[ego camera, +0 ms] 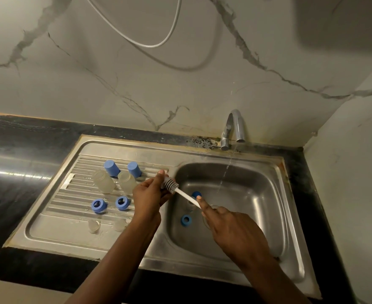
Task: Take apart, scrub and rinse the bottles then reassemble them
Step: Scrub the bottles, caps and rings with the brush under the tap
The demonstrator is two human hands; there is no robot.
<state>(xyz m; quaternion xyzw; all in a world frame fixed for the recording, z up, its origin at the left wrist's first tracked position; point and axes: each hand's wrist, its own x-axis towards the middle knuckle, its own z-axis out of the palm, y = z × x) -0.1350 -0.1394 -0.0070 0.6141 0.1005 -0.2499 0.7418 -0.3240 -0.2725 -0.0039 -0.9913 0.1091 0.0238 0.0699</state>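
My left hand (150,195) holds the grey ribbed head of a bottle brush (171,185) over the sink's left rim. My right hand (231,229) grips the brush's white handle (186,196), index finger stretched along it. On the draining board (71,224) stand two upturned clear bottles (103,182) (127,182), two blue caps (112,168) (134,169), two blue collar rings (99,205) (122,202) and two clear teats (93,226) (119,224). In the sink basin (257,194) lie a blue ring (186,220), a blue cap (195,194) and a clear bottle partly hidden under my right hand.
A chrome tap (234,128) at the back runs a thin stream of water (224,174) into the basin. Black counter (16,163) stretches to the left and along the front edge. Marble wall stands behind and to the right, with a white cable (152,43) hanging.
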